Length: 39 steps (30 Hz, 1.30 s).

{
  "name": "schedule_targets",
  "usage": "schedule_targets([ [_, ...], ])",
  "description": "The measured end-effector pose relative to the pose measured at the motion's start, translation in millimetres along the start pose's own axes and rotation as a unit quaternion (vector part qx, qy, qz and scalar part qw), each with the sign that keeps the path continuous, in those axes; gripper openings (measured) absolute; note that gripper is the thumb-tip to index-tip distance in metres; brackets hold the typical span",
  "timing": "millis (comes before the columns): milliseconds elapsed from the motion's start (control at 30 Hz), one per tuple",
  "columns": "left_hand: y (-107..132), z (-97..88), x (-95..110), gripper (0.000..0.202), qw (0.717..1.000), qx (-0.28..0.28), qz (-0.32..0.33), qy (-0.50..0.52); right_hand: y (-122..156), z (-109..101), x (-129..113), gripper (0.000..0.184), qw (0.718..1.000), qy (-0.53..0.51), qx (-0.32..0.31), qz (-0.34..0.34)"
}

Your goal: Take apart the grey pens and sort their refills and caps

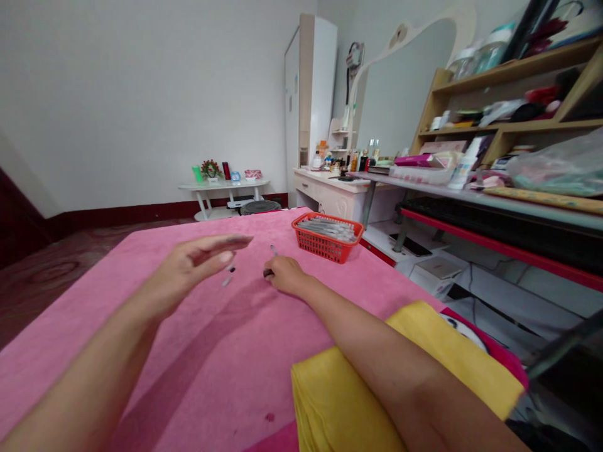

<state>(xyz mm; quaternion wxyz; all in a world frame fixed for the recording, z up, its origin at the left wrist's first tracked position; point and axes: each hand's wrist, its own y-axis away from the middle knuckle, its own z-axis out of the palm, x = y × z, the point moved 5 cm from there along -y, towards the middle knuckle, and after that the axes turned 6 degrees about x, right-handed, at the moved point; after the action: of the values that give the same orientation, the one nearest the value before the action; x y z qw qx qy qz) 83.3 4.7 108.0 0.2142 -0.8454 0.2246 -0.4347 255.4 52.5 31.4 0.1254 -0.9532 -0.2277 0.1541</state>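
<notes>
Two hands are showing near the centre of the frame, one left hand [198, 260] and one right hand [286, 275], with one pen [227, 280] lying between them and one second pen [274, 250] showing at the right. One red basket [347, 252] is standing right of centre, holding numerous grey pens [327, 227], overlapping too much for counting. One yellow cloth [332, 395] is lying lower right; one potted plant [211, 169] is standing upper left of centre.

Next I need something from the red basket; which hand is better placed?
Probably the right hand: it sits nearer the red basket, which stands beyond it to the right. The left hand is raised farther left, above the pink cloth.
</notes>
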Motion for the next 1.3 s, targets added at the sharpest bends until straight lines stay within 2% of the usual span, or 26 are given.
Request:
schedule_targets([
  [100, 2.9, 25.9, -56.2, 0.066, 0.989, -0.014, -0.016, -0.145, 0.0, 2.2, -0.1, 0.020, 1.000, -0.003, 0.007, 0.004],
  [167, 9.4, 46.0, -92.8, 0.072, 0.973, -0.059, -0.046, -0.220, 0.0, 3.1, -0.2, 0.019, 1.000, -0.004, 0.010, 0.010],
  [200, 13.4, 54.0, -105.5, 0.067, 0.965, -0.087, -0.052, -0.244, 0.0, 3.2, -0.2, 0.018, 1.000, -0.004, 0.013, 0.014],
  [267, 19.9, 62.8, -117.0, 0.061, 0.957, -0.120, -0.050, -0.261, 0.0, 2.4, 0.6, 0.018, 0.999, -0.001, 0.024, 0.028],
  [333, 23.5, 64.3, -113.4, 0.058, 0.959, -0.128, -0.034, -0.252, 0.0, -1.1, 3.7, 0.020, 0.997, 0.012, 0.052, 0.058],
  [433, 27.0, 67.0, -94.6, 0.051, 0.974, -0.141, 0.002, -0.180, 1.4, -8.4, 13.7, 0.032, 0.984, 0.046, 0.100, 0.141],
  [500, 30.8, 74.2, -79.1, 0.046, 0.980, -0.161, 0.023, -0.111, 2.6, -9.3, 20.3, 0.040, 0.977, 0.061, 0.090, 0.186],
  [600, 38.0, 89.5, -54.7, 0.043, 0.980, -0.191, 0.052, -0.019, 3.4, -8.0, 25.8, 0.030, 0.976, 0.065, 0.055, 0.202],
  [667, 41.5, 96.8, -41.8, 0.042, 0.979, -0.196, 0.061, 0.015, 4.2, -9.9, 30.3, 0.029, 0.974, 0.064, 0.057, 0.210],
  [767, 41.2, 96.3, -35.9, 0.048, 0.985, -0.162, 0.034, 0.043, 5.7, -13.5, 43.4, 0.033, 0.967, 0.064, 0.055, 0.242],
  [867, 37.7, 84.9, -42.0, 0.053, 0.994, -0.097, 0.001, 0.054, 5.8, -16.9, 57.4, 0.026, 0.961, 0.054, 0.037, 0.269],
  [933, 36.3, 78.3, -47.1, 0.049, 0.996, -0.073, -0.013, 0.056, 4.3, -22.4, 62.1, 0.019, 0.961, 0.044, 0.031, 0.273],
  [1067, 36.5, 75.2, -50.7, 0.044, 0.996, -0.074, -0.012, 0.049, -1.5, -51.6, 59.0, 0.020, 0.967, 0.029, 0.058, 0.245],
  [1133, 37.3, 76.9, -49.8, 0.043, 0.996, -0.081, -0.004, 0.041, -2.9, -77.3, 57.8, 0.023, 0.966, 0.037, 0.111, 0.231],
  [1233, 37.9, 78.7, -47.9, 0.042, 0.996, -0.088, 0.000, 0.032, 3.8, -120.2, 66.3, 0.024, 0.938, 0.079, 0.237, 0.242],
  [1300, 37.9, 78.6, -46.1, 0.042, 0.995, -0.091, 0.000, 0.030, 12.8, -140.0, 79.0, 0.026, 0.910, 0.116, 0.293, 0.270],
])
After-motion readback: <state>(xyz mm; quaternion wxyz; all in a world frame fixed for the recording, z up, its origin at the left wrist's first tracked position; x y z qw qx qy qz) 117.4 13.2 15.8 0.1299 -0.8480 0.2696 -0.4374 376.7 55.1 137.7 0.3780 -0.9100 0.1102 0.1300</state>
